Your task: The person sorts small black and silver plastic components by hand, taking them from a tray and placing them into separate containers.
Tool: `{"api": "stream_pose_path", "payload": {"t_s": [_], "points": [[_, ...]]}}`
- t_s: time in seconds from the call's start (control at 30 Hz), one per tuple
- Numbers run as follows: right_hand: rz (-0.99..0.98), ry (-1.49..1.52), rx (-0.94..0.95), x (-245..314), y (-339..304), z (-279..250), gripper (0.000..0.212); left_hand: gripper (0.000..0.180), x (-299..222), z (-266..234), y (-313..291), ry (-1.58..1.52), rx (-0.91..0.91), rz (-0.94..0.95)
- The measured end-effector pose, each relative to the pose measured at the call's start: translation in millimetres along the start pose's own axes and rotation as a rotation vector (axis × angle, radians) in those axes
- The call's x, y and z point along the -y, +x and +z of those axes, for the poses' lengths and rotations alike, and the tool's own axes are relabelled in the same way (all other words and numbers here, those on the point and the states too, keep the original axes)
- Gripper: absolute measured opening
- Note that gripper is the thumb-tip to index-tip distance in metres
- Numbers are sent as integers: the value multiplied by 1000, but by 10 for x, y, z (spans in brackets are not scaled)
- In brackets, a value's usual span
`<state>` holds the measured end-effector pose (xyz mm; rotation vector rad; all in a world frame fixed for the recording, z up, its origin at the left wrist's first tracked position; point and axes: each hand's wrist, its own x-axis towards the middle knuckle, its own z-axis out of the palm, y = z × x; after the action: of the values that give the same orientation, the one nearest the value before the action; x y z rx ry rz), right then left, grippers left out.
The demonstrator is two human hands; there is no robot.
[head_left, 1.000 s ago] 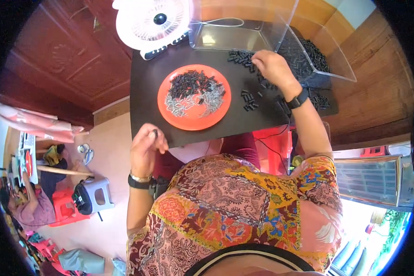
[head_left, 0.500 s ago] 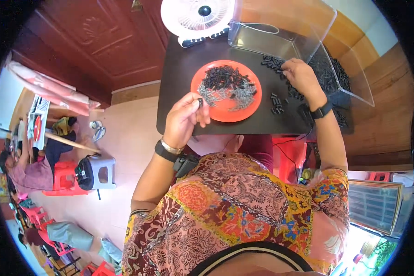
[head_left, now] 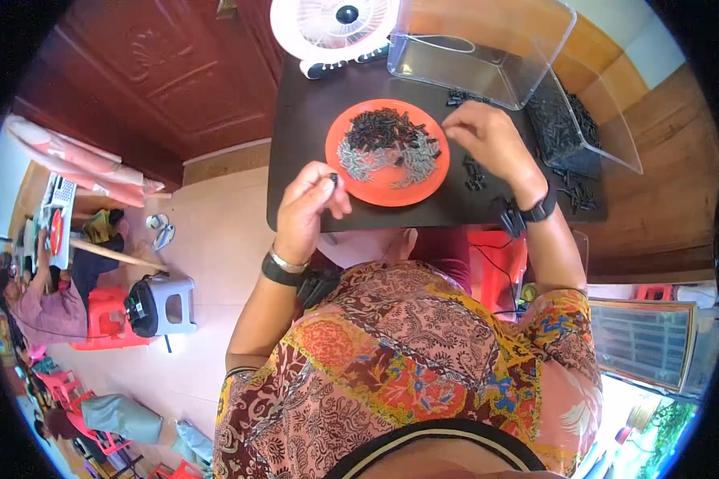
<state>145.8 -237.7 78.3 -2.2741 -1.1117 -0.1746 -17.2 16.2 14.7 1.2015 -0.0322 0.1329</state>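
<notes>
The head view shows the left hand [head_left: 300,206] just off the near-left rim of an orange plate [head_left: 390,191], its thumb and forefinger pinching a small black piece [head_left: 334,180]. The piece sits at the tip of that pinch, on the side facing the plate; its visible part seems to run roughly near to far, though it is too small to tell which end leads. To the right of this grip, the plate bears a heap of black pieces [head_left: 379,129] on its far side, their long axes crossing at every angle, with silver pins [head_left: 358,164] along the heap's nearer edge, also pointing in mixed directions. Farther right, the right hand [head_left: 494,144] hovers with thumb and fingers drawn together, fingertips toward the plate's right rim; whether they hold anything cannot be told. Just nearer than this hand lies a cluster of loose black pieces [head_left: 475,172] on the dark table [head_left: 302,120], turned various ways. Beyond it stands a clear box [head_left: 447,70], and to its right a clear bin [head_left: 611,158] with many more black pieces inside. A white fan [head_left: 347,14] stands well beyond the left grip.
</notes>
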Motion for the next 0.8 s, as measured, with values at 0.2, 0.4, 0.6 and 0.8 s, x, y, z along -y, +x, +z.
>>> {"api": "stream_pose_path", "payload": {"t_s": [0.2, 0.4, 0.6, 0.8], "points": [[-99, -124, 13, -42, -12, 76, 10, 23, 137, -125, -96, -52, -47, -47], [170, -226, -96, -613, -134, -362, 14, 19, 161, -228, -208, -87, -53, -44], [437, -200, -65, -1140, -418, -438, 15, 21, 193, -172, -156, -100, -3, -65], [432, -121, -43, -1133, -447, -388, 14, 22, 181, -50, -112, -75, 10, -97]]}}
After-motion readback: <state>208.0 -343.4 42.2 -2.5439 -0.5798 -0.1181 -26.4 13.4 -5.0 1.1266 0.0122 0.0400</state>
